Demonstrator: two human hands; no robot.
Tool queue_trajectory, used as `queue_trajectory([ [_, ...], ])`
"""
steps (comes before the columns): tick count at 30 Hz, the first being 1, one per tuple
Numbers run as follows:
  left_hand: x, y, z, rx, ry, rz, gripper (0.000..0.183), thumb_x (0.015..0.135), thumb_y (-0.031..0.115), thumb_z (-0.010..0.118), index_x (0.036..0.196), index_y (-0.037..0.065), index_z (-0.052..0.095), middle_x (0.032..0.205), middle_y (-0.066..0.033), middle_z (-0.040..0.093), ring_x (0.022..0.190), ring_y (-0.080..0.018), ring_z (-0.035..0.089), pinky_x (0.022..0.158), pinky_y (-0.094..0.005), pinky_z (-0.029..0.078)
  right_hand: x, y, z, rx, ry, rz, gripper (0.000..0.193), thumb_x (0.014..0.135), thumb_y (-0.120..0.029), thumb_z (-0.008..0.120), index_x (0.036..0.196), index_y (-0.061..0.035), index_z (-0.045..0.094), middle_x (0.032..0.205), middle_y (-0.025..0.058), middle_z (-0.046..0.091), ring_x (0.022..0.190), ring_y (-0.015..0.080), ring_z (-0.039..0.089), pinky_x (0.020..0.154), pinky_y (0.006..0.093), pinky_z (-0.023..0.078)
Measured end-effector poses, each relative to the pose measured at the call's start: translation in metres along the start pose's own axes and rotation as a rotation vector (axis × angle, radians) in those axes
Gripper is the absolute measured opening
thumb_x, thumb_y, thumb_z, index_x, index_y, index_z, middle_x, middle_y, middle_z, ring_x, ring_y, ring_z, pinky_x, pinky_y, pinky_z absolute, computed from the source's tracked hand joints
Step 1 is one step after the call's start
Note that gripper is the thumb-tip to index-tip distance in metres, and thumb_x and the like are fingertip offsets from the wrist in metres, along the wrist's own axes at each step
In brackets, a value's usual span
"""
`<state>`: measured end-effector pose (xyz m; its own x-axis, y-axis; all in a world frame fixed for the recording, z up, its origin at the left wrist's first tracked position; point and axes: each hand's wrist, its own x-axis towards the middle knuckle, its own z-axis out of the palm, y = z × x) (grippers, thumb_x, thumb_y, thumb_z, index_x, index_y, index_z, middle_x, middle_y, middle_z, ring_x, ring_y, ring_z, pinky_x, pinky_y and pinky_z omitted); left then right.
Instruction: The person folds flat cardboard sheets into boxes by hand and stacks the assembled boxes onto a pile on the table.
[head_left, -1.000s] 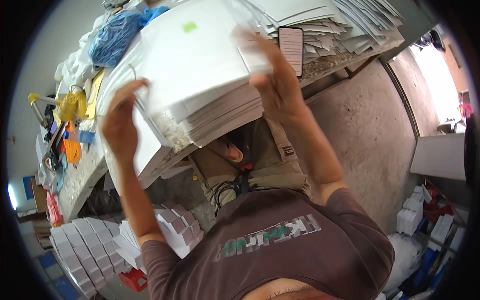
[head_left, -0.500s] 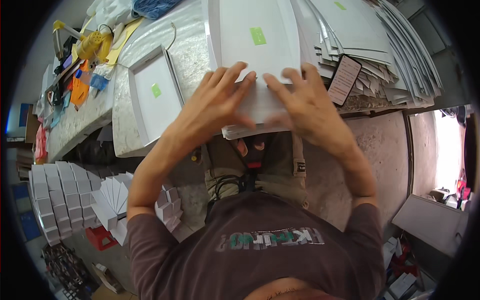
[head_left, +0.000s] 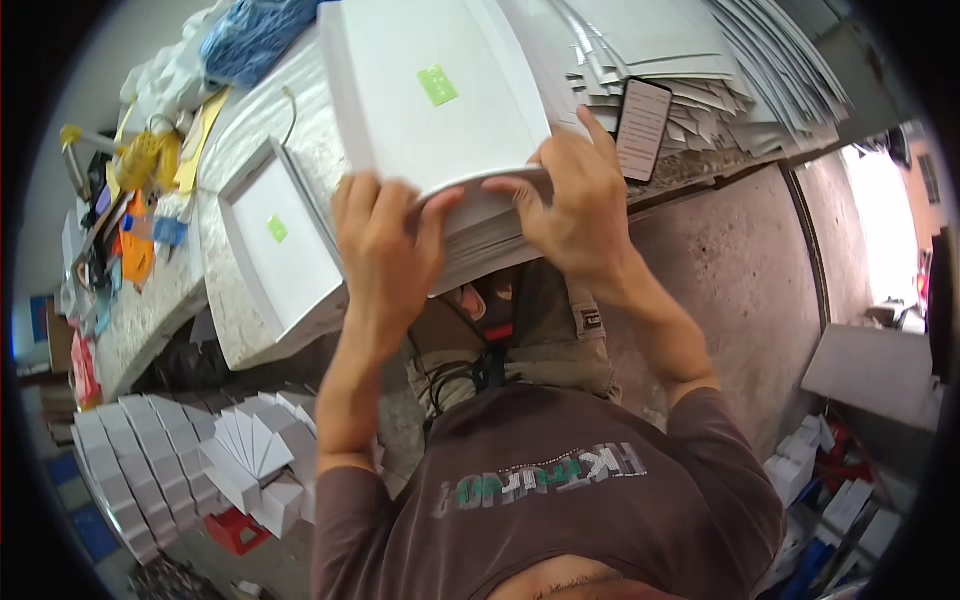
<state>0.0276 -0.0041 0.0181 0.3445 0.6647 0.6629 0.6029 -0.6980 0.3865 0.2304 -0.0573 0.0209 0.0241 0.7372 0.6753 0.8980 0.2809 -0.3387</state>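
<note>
Left hand (head_left: pixel 385 235) and right hand (head_left: pixel 580 205) are pinching the white tray (head_left: pixel 425 130), fingers (head_left: pixel 357 195) mostly curled in. It's sitting on a paper-white stack (head_left: pixel 480 250) by the surface's (head_left: pixel 225 312) edge; uneven thumb pressure could crease its bowed near wall (head_left: pixel 472 180).

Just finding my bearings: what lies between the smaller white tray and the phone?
The head view shows the larger white tray, with the left hand and right hand at its near end.

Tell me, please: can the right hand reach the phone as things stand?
Probably yes: the phone lies just beside the right hand, with nothing covering it. But that hand's fingers would likely first have to leave the white tray.
</note>
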Motion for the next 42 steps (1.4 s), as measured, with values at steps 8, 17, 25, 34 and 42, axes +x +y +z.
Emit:
queue_trajectory([
  [8, 0.035, 0.042, -0.046, -0.941, 0.32, -0.381, 0.049, 0.079, 0.021, 0.089, 0.116, -0.001, 0.067, 0.09, -0.0089, 0.067, 0.09, -0.026, 0.066, 0.091, -0.0413, 0.054, 0.016, 0.017, -0.073, 0.842, -0.341, 0.734, 0.036, 0.088, -0.013, 0.076, 0.116, 0.0031, 0.06, 0.139, 0.0305, 0.057, 0.121, 0.0369, 0.064, 0.095, 0.0365, 0.055],
  [17, 0.151, 0.016, -0.001, 0.269, -0.669, 0.151, 0.09, 0.072, 0.061, 0.087, 0.131, 0.001, 0.054, 0.125, -0.0284, 0.063, 0.109, -0.0332, 0.065, 0.085, -0.0467, 0.057, -0.002, 0.014, -0.058, 0.272, 0.425, 0.341, 0.054, 0.09, -0.013, 0.066, 0.136, 0.0065, 0.046, 0.105, 0.0191, 0.061, 0.073, 0.0203, 0.058, 0.066, 0.0344, 0.05],
  [25, 0.012, 0.064, 0.008, -0.078, -0.315, 0.49, 0.032, 0.073, 0.009, 0.073, 0.105, 0.005, 0.066, 0.09, -0.0042, 0.067, 0.089, -0.0208, 0.06, 0.106, -0.0441, 0.043, 0.021, 0.07, -0.009, -0.206, -0.157, 0.255, 0.056, 0.086, -0.015, 0.076, 0.139, -0.0049, 0.063, 0.111, 0.0152, 0.068, 0.095, 0.0251, 0.06, 0.083, 0.0381, 0.053],
  [34, -0.008, 0.002, -0.015, 0.28, -0.3, 0.299, 0.054, 0.083, 0.014, 0.08, 0.132, -0.001, 0.061, 0.122, -0.0146, 0.061, 0.091, -0.0303, 0.059, 0.101, -0.0461, 0.043, 0.053, 0.094, -0.006, 0.37, -0.551, -0.409, 0.018, 0.087, -0.01, 0.072, 0.104, -0.0108, 0.076, 0.102, 0.006, 0.072, 0.096, 0.0238, 0.064, 0.086, 0.0349, 0.055],
  [42, 0.013, -0.04, -0.031, -0.039, -0.497, 0.081, 0.058, 0.091, 0.017, 0.077, 0.143, 0.006, 0.054, 0.102, -0.0076, 0.061, 0.078, -0.0198, 0.056, 0.072, -0.0283, 0.046, 0.032, 0.032, 0.017, 0.122, -0.268, -0.27, 0.045, 0.084, -0.006, 0.075, 0.127, -0.012, 0.067, 0.108, 0.0107, 0.069, 0.085, 0.0257, 0.061, 0.086, 0.0356, 0.055],
])
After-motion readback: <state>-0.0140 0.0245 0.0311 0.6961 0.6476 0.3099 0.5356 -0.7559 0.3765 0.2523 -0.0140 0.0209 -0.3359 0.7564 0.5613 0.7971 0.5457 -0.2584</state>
